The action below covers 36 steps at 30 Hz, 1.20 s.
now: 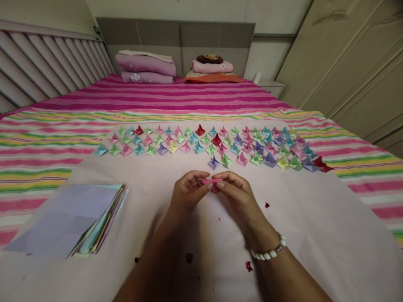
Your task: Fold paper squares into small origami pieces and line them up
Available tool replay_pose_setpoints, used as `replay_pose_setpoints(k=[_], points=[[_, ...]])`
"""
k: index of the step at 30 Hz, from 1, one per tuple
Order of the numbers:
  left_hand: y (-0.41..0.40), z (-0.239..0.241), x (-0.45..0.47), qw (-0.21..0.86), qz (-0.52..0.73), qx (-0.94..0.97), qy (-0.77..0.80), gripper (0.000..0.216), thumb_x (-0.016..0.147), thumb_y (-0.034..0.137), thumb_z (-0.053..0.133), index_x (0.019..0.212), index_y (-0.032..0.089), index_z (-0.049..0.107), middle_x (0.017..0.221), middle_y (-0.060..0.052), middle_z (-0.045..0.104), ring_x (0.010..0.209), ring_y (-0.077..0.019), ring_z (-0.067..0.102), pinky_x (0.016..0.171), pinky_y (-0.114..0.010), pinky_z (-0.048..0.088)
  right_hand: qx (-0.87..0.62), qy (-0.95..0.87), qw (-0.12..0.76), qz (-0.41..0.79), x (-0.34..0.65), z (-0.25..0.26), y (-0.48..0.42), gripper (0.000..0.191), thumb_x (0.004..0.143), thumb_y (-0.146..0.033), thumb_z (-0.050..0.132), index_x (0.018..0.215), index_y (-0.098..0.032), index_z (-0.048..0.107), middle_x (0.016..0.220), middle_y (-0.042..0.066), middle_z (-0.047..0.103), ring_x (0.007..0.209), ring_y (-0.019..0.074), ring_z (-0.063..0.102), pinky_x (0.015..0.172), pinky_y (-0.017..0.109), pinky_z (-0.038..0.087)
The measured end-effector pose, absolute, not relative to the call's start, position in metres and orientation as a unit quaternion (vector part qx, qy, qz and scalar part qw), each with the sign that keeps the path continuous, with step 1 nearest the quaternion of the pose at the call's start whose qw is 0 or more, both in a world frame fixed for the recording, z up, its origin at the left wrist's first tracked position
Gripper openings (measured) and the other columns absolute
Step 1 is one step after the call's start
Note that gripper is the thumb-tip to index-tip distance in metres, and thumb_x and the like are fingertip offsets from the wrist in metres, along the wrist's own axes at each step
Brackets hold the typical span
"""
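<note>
A small piece of folded pink paper [211, 181] is held up between my two hands, over the pale sheet [151, 176]. My left hand [190, 188] pinches its left end between thumb and fingers. On the other end, my right hand [234, 191] grips it the same way, a white beaded bracelet [269, 253] on that wrist. Part of the paper is hidden behind my fingertips. Just beyond my hands stand rows of small folded paper boats [226, 161] in green, pink, blue, purple, yellow and red.
To the left lies a stack of coloured paper [72, 214], a purple sheet on top. Small red scraps [249, 266] are scattered near my forearms. The sheet covers a striped bed [40, 155]. Folded bedding [146, 65] sits by the headboard [157, 35], and a slatted rail [53, 63] runs along the left.
</note>
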State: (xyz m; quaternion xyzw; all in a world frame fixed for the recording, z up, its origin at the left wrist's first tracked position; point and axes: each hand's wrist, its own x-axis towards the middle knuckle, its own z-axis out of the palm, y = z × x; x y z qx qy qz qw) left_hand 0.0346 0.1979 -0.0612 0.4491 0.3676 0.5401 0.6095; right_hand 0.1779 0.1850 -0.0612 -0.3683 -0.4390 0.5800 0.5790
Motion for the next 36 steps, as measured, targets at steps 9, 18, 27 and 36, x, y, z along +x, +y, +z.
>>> replay_pose_setpoints(k=[9, 18, 27, 36], points=[[0.1973, -0.0581, 0.0346, 0.603, 0.525, 0.453, 0.394, 0.023, 0.06, 0.024, 0.082, 0.079, 0.015, 0.072, 0.071, -0.003, 0.074, 0.068, -0.0167, 0.069, 0.072, -0.031, 0.055, -0.403, -0.437, 0.581, 0.556, 0.1778, -0.0596, 0.1861, 0.018, 0.064, -0.032, 0.079, 0.075, -0.02, 0.072, 0.065, 0.001, 0.067, 0.062, 0.0149, 0.059, 0.063, 0.028, 0.049], [0.1984, -0.0606, 0.0303, 0.563, 0.524, 0.477, 0.425, 0.013, 0.064, 0.023, 0.079, 0.075, 0.017, 0.076, 0.064, -0.002, 0.072, 0.063, -0.0148, 0.065, 0.065, -0.028, 0.054, -0.401, -0.437, 0.576, 0.563, 0.178, -0.0604, 0.1862, 0.02, 0.064, -0.033, 0.081, 0.076, -0.02, 0.072, 0.063, 0.0, 0.068, 0.06, 0.0134, 0.06, 0.062, 0.026, 0.049], [0.1946, -0.0574, 0.0332, 0.517, 0.518, 0.528, 0.43, 0.006, 0.074, 0.023, 0.07, 0.074, 0.018, 0.073, 0.064, 0.0, 0.068, 0.064, -0.0125, 0.061, 0.063, -0.023, 0.05, -0.403, -0.445, 0.582, 0.549, 0.1783, -0.0613, 0.1861, 0.018, 0.064, -0.029, 0.081, 0.076, -0.02, 0.072, 0.067, 0.001, 0.069, 0.065, 0.0152, 0.062, 0.066, 0.029, 0.051], [0.1948, -0.0601, 0.0357, 0.518, 0.548, 0.506, 0.419, 0.008, 0.071, 0.024, 0.073, 0.075, 0.017, 0.072, 0.064, 0.0, 0.069, 0.062, -0.0126, 0.063, 0.063, -0.024, 0.051, -0.4, -0.406, 0.596, 0.566, 0.1757, -0.0624, 0.1887, 0.022, 0.059, -0.03, 0.084, 0.075, -0.02, 0.074, 0.063, 0.0, 0.069, 0.06, 0.013, 0.062, 0.063, 0.026, 0.051]])
